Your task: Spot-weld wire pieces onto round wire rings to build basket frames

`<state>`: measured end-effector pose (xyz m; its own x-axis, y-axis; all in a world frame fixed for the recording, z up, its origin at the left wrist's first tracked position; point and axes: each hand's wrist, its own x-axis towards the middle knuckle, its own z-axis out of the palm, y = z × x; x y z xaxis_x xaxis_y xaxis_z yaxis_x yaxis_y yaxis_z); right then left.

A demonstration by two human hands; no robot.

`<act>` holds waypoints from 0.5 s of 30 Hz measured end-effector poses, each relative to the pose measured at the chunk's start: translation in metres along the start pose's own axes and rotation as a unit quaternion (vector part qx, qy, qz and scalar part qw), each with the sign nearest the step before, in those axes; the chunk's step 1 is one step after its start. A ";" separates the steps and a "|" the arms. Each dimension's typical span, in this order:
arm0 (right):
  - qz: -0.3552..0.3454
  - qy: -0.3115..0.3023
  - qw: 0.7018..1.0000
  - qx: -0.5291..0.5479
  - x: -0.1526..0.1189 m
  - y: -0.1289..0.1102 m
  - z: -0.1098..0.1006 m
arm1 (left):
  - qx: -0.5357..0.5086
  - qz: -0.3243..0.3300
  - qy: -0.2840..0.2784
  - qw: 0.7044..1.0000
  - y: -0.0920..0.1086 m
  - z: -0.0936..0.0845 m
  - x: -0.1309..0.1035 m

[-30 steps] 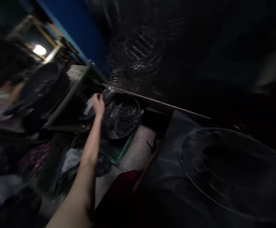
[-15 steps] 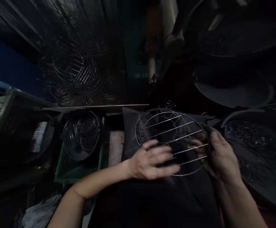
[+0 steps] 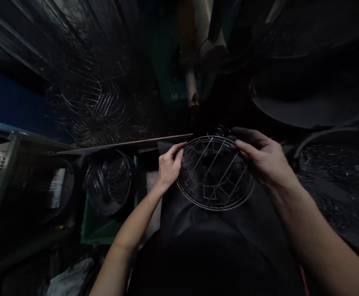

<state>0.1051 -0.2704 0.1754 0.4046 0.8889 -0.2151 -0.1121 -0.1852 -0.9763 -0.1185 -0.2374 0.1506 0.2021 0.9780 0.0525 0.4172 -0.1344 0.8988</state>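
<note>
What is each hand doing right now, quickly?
Left hand: closed, pinching the round wire rack at its upper-left rim.
Right hand: closed, pinching the same rack at its upper-right rim.

The hands [image 3: 169, 165] and forearms [image 3: 142, 220] are bare, the clothing [image 3: 210, 259] below them dark.

1. Dark sheet [image 3: 174, 220] up front, kinda creased. Round wire rack [image 3: 213, 161] is right over it, but can't tell if it's actually resting there.
2. Green crate [image 3: 97, 238] on the left has a black basin [image 3: 107, 208] at its top, in or on it, hard to say. Loads of wire rings [image 3: 116, 172] inside the basin.
3. Behind the thin pale board edge [image 3: 145, 142] there's a messy heap of wire racks [image 3: 100, 100]. Surface under it is too dark to make out.
4. Big tub [image 3: 302, 148] on the right holds loose metal bits [image 3: 336, 172].
</note>
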 end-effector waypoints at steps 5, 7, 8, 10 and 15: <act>-0.095 -0.053 0.953 -0.282 0.027 0.011 -0.009 | 0.102 -0.028 -0.028 0.994 -0.002 0.014 0.011; -0.103 -0.055 0.926 -0.358 0.035 0.014 -0.010 | 0.137 -0.034 -0.051 0.989 -0.009 0.021 0.015; -0.110 -0.053 0.915 -0.385 0.037 0.015 -0.011 | 0.147 -0.029 -0.060 0.987 -0.012 0.024 0.017; -0.131 -0.050 0.898 -0.416 0.039 0.018 -0.013 | 0.152 -0.007 -0.071 0.986 -0.019 0.027 0.019; -0.149 -0.045 0.891 -0.426 0.029 0.020 -0.016 | 0.150 0.039 -0.079 0.985 -0.030 0.031 0.015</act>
<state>0.1288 -0.2552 0.1495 0.2231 0.9745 0.0223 0.7340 -0.1530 -0.6617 -0.1004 -0.2235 0.1104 0.3691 0.9290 0.0268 0.6330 -0.2724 0.7246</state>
